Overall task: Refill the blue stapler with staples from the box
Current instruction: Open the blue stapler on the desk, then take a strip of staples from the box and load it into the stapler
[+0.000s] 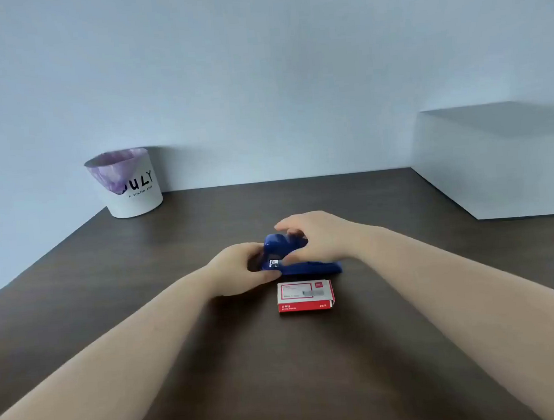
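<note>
The blue stapler (282,253) lies on the dark wooden table (173,250), near its middle. My left hand (240,271) grips the stapler's left end, thumb and fingers around it. My right hand (317,236) holds the stapler's top arm, which is tilted up from the base. The base stretches to the right under my right hand. A red and white staple box (305,295) lies flat just in front of the stapler, apart from both hands; whether it is open I cannot tell.
A white bin (129,184) with a purple liner stands at the table's back left corner. A white block (501,161) rises at the right rear. A pale wall stands behind the table.
</note>
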`<state>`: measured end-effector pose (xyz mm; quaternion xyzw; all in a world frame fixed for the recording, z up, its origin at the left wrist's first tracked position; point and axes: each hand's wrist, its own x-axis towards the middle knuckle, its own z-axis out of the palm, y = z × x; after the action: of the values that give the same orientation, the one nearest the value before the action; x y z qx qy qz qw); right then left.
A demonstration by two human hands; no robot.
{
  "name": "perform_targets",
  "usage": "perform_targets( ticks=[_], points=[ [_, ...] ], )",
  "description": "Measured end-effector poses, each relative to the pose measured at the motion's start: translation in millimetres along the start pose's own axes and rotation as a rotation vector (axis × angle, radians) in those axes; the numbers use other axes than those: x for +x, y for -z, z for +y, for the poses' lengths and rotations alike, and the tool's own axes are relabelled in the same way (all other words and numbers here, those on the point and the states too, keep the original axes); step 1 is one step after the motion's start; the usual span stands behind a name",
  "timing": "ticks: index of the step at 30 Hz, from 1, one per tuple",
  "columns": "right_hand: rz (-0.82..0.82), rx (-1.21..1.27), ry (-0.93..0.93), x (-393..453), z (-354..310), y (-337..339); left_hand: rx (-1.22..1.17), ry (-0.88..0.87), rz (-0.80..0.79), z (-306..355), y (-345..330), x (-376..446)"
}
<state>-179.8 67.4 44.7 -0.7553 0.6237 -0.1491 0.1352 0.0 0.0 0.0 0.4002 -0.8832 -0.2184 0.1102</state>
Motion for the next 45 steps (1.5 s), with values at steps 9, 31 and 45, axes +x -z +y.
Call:
perform_targets(
  ticks=[9, 31, 45],
  points=[
    [0.252, 0.132, -0.034, -3, 4, 14, 0.009, -0.029, 0.046, -7, 0, 3],
    [0.049, 0.159, -0.293, -64, 98, 24, -0.017, 0.033, 0.068, -9, 0, -7],
    [0.393, 0.170, -0.304, -64, 74, 16, -0.025, -0.137, 0.401, 10, -3, -32]
  ],
)
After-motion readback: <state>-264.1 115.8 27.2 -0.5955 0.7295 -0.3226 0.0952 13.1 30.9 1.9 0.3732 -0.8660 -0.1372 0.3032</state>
